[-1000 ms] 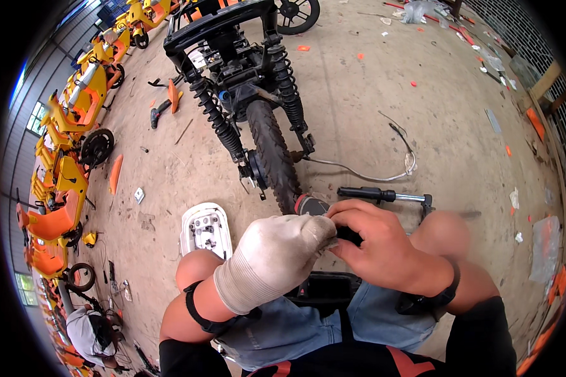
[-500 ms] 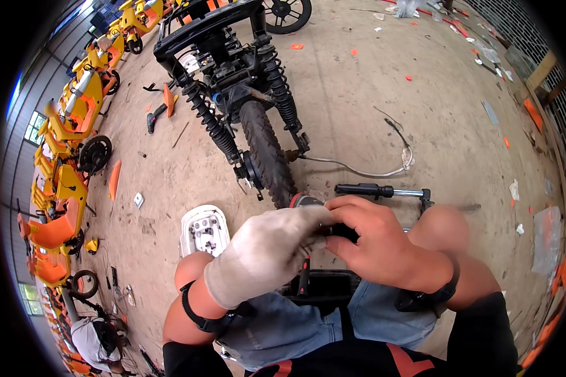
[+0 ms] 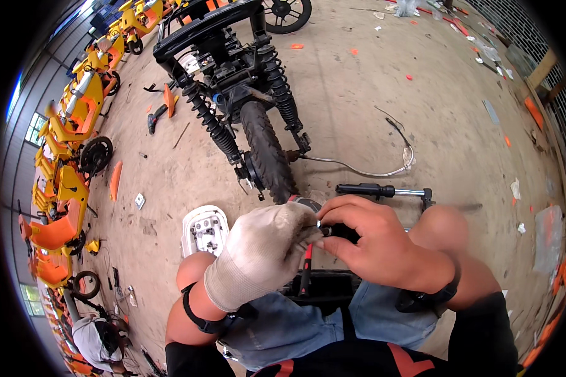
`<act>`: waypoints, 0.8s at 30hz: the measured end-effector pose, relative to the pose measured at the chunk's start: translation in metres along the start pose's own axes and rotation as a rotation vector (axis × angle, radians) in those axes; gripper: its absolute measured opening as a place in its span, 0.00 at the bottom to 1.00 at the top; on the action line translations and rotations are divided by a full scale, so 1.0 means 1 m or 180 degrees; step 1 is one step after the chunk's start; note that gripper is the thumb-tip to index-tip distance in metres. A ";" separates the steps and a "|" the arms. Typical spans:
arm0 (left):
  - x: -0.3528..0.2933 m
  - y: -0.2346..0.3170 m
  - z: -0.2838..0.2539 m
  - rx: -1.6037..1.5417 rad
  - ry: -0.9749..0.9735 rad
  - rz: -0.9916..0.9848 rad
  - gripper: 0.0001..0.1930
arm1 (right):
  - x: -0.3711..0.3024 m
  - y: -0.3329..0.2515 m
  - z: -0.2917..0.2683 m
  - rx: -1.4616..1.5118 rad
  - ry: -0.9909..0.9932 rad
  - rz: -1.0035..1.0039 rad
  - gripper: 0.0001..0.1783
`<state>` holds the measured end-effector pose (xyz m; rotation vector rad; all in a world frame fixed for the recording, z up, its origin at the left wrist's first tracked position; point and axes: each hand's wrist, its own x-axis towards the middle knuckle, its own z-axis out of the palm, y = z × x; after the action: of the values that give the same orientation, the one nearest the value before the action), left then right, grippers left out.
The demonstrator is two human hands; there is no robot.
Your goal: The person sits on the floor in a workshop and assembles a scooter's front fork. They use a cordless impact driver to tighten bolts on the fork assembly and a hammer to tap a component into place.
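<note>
In front of my knees, both hands meet fingertip to fingertip. My left hand, in a white knit glove, is closed in a pinch; its fingers hide what they hold. My bare right hand curls its thumb and fingers round a small black part. A bit of shiny metal shows where the fingertips come together. Just below them is a red and black tool handle, above a black open box between my legs; whether a hand touches the handle, I cannot tell.
Ahead stands a stripped scooter with a knobbly tyre. A white tray of small hardware is by my left knee, a black and chrome fork leg beyond the right. A power drill lies left; yellow scooters line that side. A person crouches lower left.
My left hand has drawn back slightly left, leaving a small gap between the fingertips. More of the red handle and the small part shows. My right hand has barely moved.
</note>
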<state>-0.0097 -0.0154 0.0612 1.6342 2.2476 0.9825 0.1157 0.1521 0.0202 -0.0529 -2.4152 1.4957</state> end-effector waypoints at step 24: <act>0.001 -0.026 0.012 0.0433 -0.0742 -0.0129 0.46 | 0.008 -0.014 -0.020 0.0979 0.0193 0.0458 0.11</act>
<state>-0.0238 -0.0145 0.0360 1.6530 2.2203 0.6055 0.1151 0.1646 0.0432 -0.2055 -2.1475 1.8841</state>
